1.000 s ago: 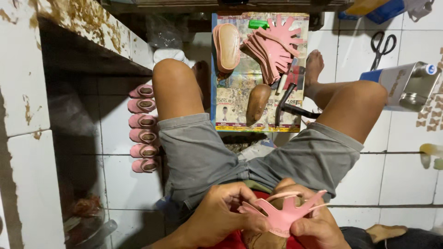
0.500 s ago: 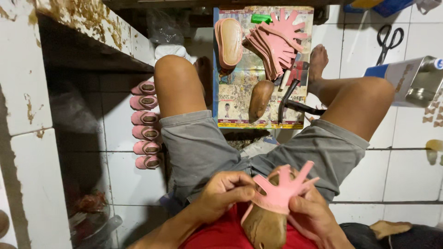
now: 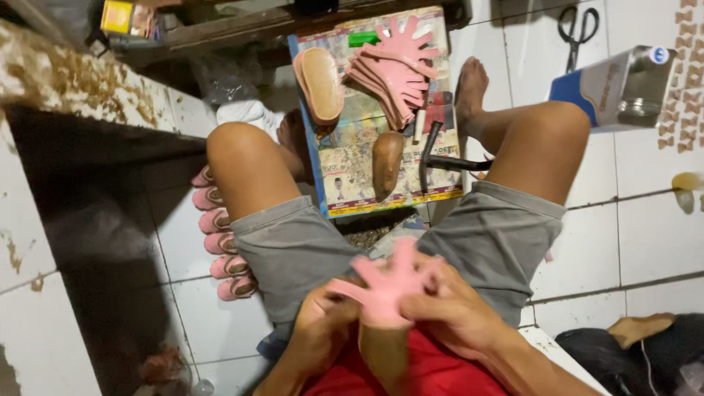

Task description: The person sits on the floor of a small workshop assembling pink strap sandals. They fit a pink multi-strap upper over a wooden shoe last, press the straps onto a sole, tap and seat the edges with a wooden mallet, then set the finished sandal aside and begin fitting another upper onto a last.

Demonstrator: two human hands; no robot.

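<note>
one pink cutout [image 3: 389, 282] (fingers gripping), one hammer [image 3: 433, 150].

Cutout [image 3: 387, 284] is held between left hand [image 3: 320, 323] and right hand [image 3: 447, 312], over the lap. Board [image 3: 345, 165] lies ahead between the knees, with sole [image 3: 319, 83], cutout stack [image 3: 396, 73], hammer [image 3: 433, 150] on it. Scissors [image 3: 577, 26] and can [image 3: 616, 88] lie to the right.

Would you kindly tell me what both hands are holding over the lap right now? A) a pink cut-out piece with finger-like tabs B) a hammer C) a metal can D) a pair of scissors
A: the left hand and right hand grip the pink cut-out piece; the hammer lies on the printed sheet and the scissors on the floor.
</note>
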